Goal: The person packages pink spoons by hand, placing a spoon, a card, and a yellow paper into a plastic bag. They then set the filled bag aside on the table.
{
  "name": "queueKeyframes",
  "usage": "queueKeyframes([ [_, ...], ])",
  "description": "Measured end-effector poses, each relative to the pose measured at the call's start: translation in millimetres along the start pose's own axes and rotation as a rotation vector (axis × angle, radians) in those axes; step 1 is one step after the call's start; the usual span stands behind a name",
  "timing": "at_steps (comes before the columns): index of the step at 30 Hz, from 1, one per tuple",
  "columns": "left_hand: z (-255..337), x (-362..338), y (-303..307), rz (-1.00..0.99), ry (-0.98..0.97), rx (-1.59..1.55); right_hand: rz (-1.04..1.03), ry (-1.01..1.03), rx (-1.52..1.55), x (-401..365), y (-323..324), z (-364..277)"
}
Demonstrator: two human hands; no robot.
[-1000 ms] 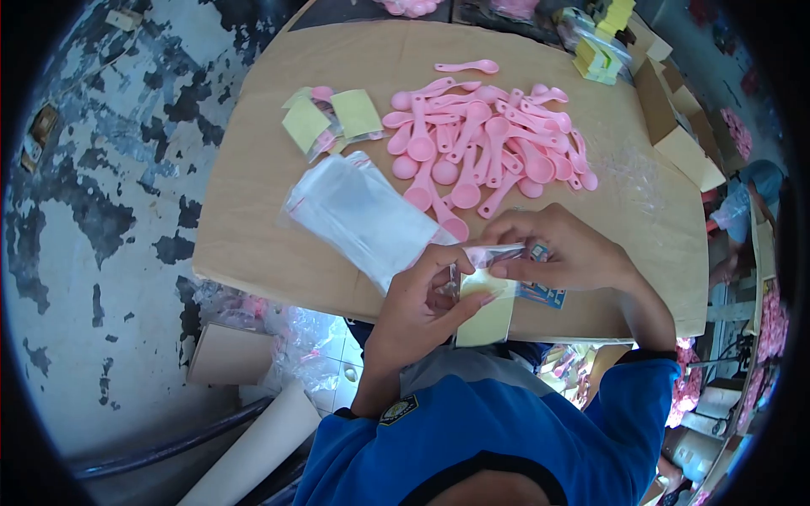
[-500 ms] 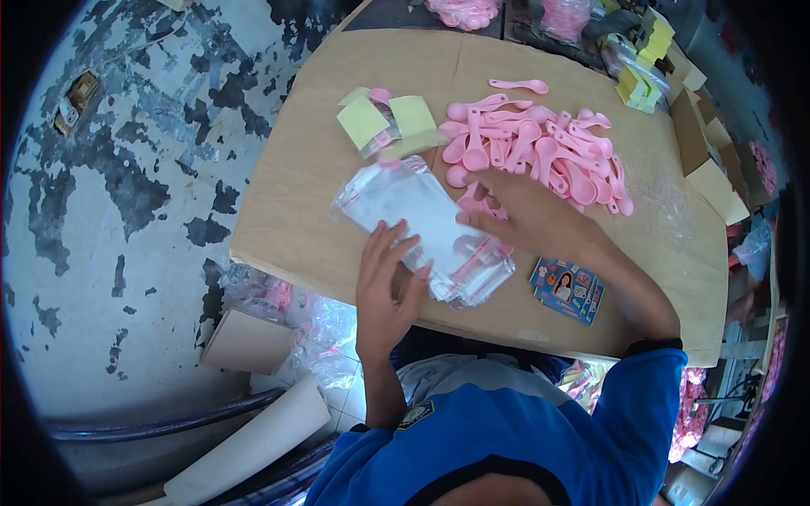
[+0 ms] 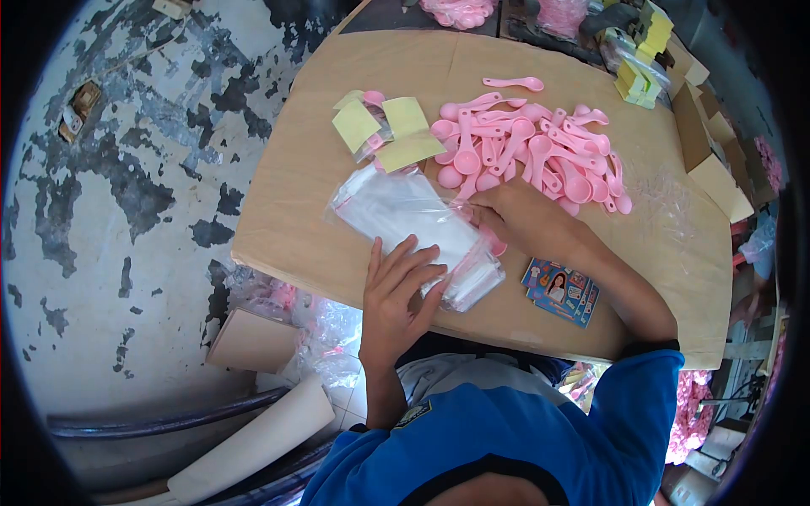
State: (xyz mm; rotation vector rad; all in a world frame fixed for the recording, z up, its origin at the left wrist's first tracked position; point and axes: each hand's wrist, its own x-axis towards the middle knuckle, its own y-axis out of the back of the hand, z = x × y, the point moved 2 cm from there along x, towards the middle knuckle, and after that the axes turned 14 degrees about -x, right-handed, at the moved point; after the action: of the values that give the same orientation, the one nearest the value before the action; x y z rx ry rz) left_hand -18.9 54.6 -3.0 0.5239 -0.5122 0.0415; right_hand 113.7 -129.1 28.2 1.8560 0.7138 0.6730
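A stack of clear plastic bags (image 3: 405, 215) lies in front of me. My left hand (image 3: 396, 291) rests on its near part with the fingers spread and extended. At the right edge of the stack, my right hand (image 3: 527, 218) has its fingers closed round a pink measuring spoon (image 3: 494, 242), whose bowl shows below the fingers. Just beyond that hand is a heap of pink measuring spoons (image 3: 540, 152). Small printed blue cards (image 3: 561, 291) sit beneath my right forearm.
Packed pieces with pale yellow cards (image 3: 409, 150) lie beyond the bags. A single pink spoon (image 3: 513, 83) lies behind the heap. An open cardboard box (image 3: 709, 160) and yellow card bundles (image 3: 637, 84) stand at the right. Crumpled plastic (image 3: 325, 337) hangs below the table's left edge.
My right hand has closed round the pink spoon and shifted slightly right and down. My left hand has slid a little to the right on the bags.
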Motion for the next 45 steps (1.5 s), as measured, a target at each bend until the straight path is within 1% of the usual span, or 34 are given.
queueKeyframes([
  [2,-2,0,1,0.008,-0.001,0.048,0.145,0.021,-0.035,-4,6,4],
  [5,4,2,4,-0.002,-0.026,0.107,0.092,-0.163,0.198,-14,40,-2],
  [6,8,5,4,-0.008,-0.037,0.125,0.098,-0.158,0.263,-20,53,-5],
  [8,23,16,-5,0.031,-0.020,-0.326,0.105,-0.148,0.395,-34,68,-12],
  [9,29,20,-13,0.048,-0.002,-0.553,0.150,-0.081,0.425,-43,70,-15],
  [12,39,28,-56,0.058,0.342,-1.156,0.046,-0.101,0.522,-68,62,-24],
  [13,34,33,-64,0.044,0.433,-1.243,-0.028,-0.124,0.396,-76,63,-20],
  [16,27,45,-81,0.080,0.391,-1.341,0.020,-0.096,-0.061,-100,60,-1],
  [19,39,53,-82,0.124,0.387,-1.394,-0.056,-0.107,-0.186,-127,44,20],
  [22,40,58,-85,0.111,0.413,-1.347,-0.347,-0.369,0.030,-130,47,26],
  [25,43,61,-91,0.129,0.440,-1.512,-0.387,-0.501,0.138,-132,47,35],
  [28,46,62,-96,0.117,0.453,-1.636,-0.136,-0.297,0.034,-137,37,40],
  [31,45,63,-99,0.124,0.474,-1.601,0.298,-0.125,-0.037,-137,30,44],
  [34,43,63,-102,0.147,0.465,-1.448,0.260,-0.469,0.225,-137,41,47],
  [37,34,61,-103,0.241,0.401,-1.377,0.238,-0.545,0.463,-136,59,35],
  [40,34,62,-101,0.365,0.379,-1.369,0.300,-0.464,0.402,-138,58,35],
  [43,36,62,-102,0.375,0.409,-1.382,0.261,-0.370,0.478,-137,56,32],
  [45,42,62,-103,0.335,0.464,-1.386,0.238,-0.329,0.459,-135,51,28],
])
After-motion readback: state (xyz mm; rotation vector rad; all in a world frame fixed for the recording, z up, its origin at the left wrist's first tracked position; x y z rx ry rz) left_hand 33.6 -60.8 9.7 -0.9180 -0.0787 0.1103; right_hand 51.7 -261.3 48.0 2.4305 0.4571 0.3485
